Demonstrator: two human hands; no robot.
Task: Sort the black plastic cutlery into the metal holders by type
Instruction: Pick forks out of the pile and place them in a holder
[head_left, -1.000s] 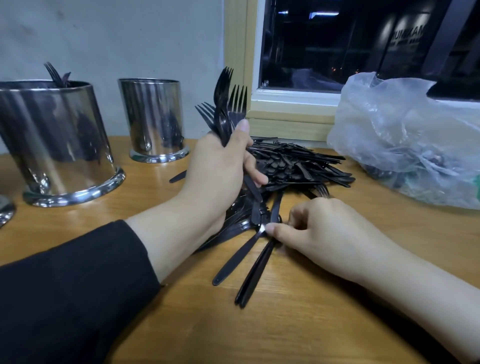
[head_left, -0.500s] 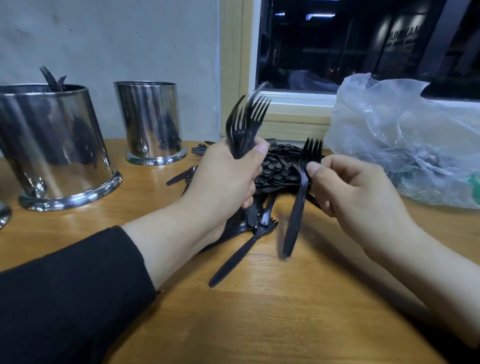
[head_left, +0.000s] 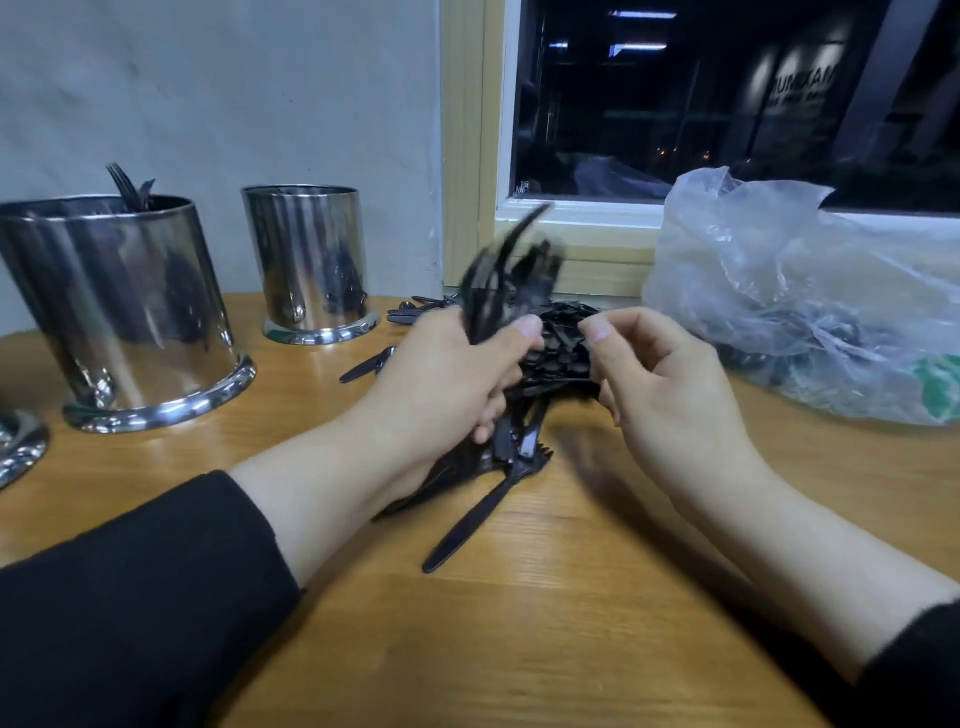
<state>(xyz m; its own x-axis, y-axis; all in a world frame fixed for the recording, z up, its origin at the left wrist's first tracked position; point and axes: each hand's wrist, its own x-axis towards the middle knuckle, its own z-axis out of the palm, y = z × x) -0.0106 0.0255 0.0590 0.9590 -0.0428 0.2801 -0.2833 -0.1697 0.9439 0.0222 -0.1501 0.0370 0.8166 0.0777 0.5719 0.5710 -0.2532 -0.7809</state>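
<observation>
One item of lettering observed: a pale sign (head_left: 802, 88) seen through the dark window pane (head_left: 675, 114), upper right. Its large top line appears mirrored and reads roughly "UMIXAM"; individual letters are soft and the reading is uncertain. A smaller line beneath it is too blurred to make out. A small white mark (head_left: 523, 187) sits at the pane's lower left corner, illegible. The plastic bag (head_left: 810, 291) carries green print (head_left: 935, 384) at its lower right edge, cut off by the frame and unreadable.
</observation>
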